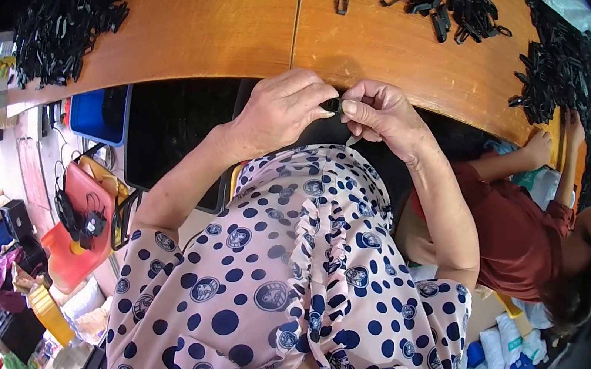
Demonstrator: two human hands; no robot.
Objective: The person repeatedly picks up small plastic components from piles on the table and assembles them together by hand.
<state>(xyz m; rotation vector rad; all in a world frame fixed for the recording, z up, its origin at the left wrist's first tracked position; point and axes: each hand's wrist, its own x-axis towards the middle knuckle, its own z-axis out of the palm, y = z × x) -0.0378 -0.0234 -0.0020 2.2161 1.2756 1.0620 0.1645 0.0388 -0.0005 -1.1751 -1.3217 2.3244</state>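
Observation:
My left hand (281, 108) and my right hand (385, 118) meet just off the near edge of the wooden table (204, 30). Between their fingertips is a small black plastic piece (332, 105), pinched from both sides. Fingers cover most of it, so its full shape is hidden. Straight ahead on the tabletop lies a single black oblong plastic loop (343, 0), apart from the rest. A heap of similar black loops (449, 7) lies beyond my right hand.
A large black heap (72, 13) covers the table's left end, another (560, 70) its right end. At right, a person in a dark red top (514, 221) reaches to the table. A red chair (85, 224) with cables and a blue bin (99, 114) stand at left.

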